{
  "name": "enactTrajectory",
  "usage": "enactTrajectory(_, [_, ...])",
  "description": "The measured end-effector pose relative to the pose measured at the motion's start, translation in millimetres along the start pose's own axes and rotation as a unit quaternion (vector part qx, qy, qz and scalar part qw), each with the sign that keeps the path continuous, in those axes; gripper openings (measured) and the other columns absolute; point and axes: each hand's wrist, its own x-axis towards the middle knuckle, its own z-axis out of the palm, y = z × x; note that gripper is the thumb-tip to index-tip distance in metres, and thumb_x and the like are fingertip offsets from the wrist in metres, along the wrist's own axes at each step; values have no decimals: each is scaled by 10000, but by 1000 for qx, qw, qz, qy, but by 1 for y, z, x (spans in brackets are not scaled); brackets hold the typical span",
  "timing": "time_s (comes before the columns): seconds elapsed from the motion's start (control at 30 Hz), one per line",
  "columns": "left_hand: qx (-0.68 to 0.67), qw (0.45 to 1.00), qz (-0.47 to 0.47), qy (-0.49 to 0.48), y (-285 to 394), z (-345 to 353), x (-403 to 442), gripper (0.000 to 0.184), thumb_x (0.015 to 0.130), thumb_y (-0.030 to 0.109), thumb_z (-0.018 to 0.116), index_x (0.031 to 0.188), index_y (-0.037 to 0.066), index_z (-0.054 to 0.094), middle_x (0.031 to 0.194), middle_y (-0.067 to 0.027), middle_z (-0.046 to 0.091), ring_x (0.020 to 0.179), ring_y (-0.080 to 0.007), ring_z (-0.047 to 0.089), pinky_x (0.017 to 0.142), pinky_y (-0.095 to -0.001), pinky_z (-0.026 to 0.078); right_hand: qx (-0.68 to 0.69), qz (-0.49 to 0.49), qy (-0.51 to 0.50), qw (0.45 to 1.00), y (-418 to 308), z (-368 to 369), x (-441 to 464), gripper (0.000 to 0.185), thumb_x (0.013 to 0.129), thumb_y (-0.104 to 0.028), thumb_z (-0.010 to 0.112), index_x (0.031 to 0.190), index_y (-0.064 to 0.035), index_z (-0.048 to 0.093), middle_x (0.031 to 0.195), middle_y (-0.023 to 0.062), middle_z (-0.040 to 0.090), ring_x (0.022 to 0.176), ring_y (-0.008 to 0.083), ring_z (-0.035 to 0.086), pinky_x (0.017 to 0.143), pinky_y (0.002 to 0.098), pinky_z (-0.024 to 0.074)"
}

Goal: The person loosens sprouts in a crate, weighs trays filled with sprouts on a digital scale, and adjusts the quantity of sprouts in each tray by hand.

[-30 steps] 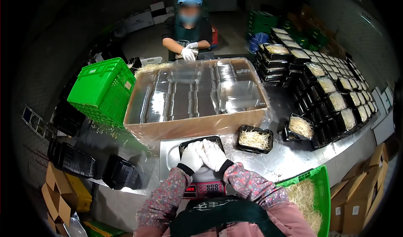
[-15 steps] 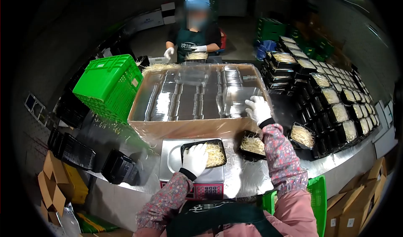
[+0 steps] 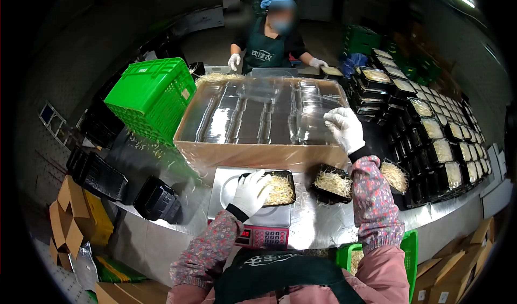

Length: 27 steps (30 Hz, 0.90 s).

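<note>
White gloves cover both hands. My left hand [image 3: 251, 193] rests on the left part of a black tray of sprouts [image 3: 280, 189], its fingers spread over the sprouts. That tray sits on a scale [image 3: 222, 188] with a red keypad panel. My right hand [image 3: 344, 129] is at the right edge of a large cardboard box [image 3: 258, 153] full of clear plastic lids [image 3: 253, 113]. Its fingers are pinched at a clear lid, whose outline is faint. A second tray of sprouts [image 3: 333, 183] stands right of the scale, close to my right forearm.
Across the table a co-worker [image 3: 264, 48] reaches toward a filled tray [image 3: 332, 71]. Green crates [image 3: 148, 96] stand at the left, stacked black trays [image 3: 156, 199] at the front left. Many filled trays [image 3: 431, 126] are piled at the right. A green basket [image 3: 410, 255] is beside my right arm.
My right hand has left the tray on the scale and moved up to the lids. My left hand stayed on the tray. The co-worker has shifted a tray to the right.
</note>
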Motion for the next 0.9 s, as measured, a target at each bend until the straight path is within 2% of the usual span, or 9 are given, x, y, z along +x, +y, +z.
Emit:
enactTrajectory(0.13, [-308, 931, -101, 167, -26, -22, -7, 362, 969, 227, 530, 1277, 36, 540, 1198, -179, 593, 1016, -308, 617, 887, -391, 517, 72, -73, 15, 995, -77, -16, 1, 245, 700, -48, 762, 929, -109, 695, 909, 50, 671, 889, 245, 622, 776, 350, 508])
enactTrajectory(0.23, [-732, 619, -222, 178, -29, -70, 1, 547, 1030, 425, 378, 1403, 26, 375, 1209, -184, 561, 1006, -258, 617, 807, -377, 568, 97, -184, -3, 978, -124, -12, -5, 262, 716, -37, 740, 961, -107, 680, 916, 61, 663, 897, 251, 629, 771, 370, 510])
enactTrajectory(0.27, [-738, 626, -207, 144, -24, -85, 3, 654, 1012, 523, 329, 1441, 30, 298, 1248, -193, 529, 1016, -262, 610, 786, -394, 578, 103, -208, -19, 973, -133, -2, -11, 264, 711, -57, 743, 961, -108, 676, 966, 67, 653, 917, 258, 625, 781, 390, 504])
enactTrajectory(0.37, [-612, 751, -202, 143, -20, -98, 3, 427, 966, 160, 551, 1333, -25, 434, 1008, -134, 631, 786, -170, 647, 665, -286, 570, 95, -253, -143, 952, -155, 8, -21, 269, 714, -133, 747, 974, -121, 679, 1221, 96, 606, 1152, 281, 549, 1017, 463, 399])
enactTrajectory(0.4, [-608, 737, -230, 186, -15, -101, 4, 374, 898, 11, 584, 1257, -42, 497, 894, -97, 642, 689, -139, 634, 619, -245, 550, 92, -248, -166, 950, -161, 3, -20, 290, 725, -198, 758, 993, -130, 672, 1356, 118, 528, 1252, 301, 484, 1095, 491, 308])
enactTrajectory(0.53, [-557, 786, -196, 184, -7, -99, -20, 311, 916, -21, 548, 1219, -70, 497, 903, -117, 666, 757, -131, 651, 698, -243, 525, 194, -40, -83, 977, -154, -2, -28, 682, 822, -320, 732, 1406, -95, 460, 1444, 200, 417, 1304, 345, 430, 1097, 444, 318])
enactTrajectory(0.6, [-546, 803, -207, 123, -1, -90, -38, 313, 913, -12, 570, 1223, -45, 549, 897, -93, 680, 768, -116, 647, 710, -239, 521, 299, 122, -148, 935, -143, 9, -57, 585, 867, -191, 700, 1393, -82, 467, 1267, 165, 569, 1118, 264, 584, 956, 331, 449])
enactTrajectory(0.77, [-381, 890, -240, 69, -29, -25, -63, 282, 900, 54, 621, 1178, 13, 636, 945, -47, 665, 796, -102, 616, 719, -221, 486, 240, 210, -247, 915, -110, 55, -133, 353, 902, -181, 655, 1233, -90, 575, 783, 118, 657, 701, 267, 663, 649, 343, 507])
enactTrajectory(0.9, [-144, 966, -180, 120, -70, 12, -34, 261, 886, 159, 635, 1117, 46, 674, 1054, -128, 648, 916, -269, 613, 848, -361, 492, 82, 137, -169, 973, -85, 95, -125, 306, 911, -319, 624, 1130, -107, 602, 897, 170, 695, 792, 336, 677, 693, 427, 539])
